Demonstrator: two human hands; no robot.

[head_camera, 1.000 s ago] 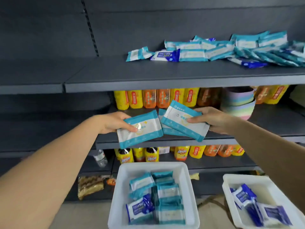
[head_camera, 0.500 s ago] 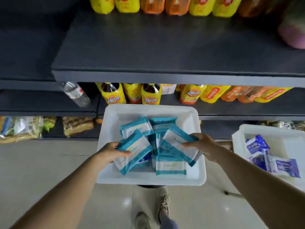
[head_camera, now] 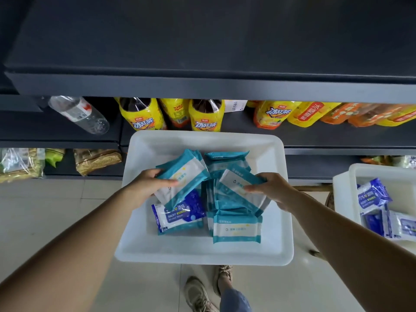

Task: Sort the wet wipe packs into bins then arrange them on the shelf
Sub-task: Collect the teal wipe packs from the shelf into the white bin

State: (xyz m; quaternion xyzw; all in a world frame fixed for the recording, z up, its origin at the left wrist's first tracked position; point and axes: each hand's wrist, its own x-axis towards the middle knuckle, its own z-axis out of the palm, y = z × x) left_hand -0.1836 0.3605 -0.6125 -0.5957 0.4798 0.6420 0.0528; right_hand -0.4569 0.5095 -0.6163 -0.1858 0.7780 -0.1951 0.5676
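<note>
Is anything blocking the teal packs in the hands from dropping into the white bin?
Nothing visible does. The left hand and right hand hold teal packs right over the white bin, above packs already lying there.

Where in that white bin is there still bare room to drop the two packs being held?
In the centre bin, bare floor shows along the near wall, in front of the dark blue pack and the teal pack, and along the far wall and its corners. The middle is crowded with overlapping teal packs under the left hand and right hand.
</note>
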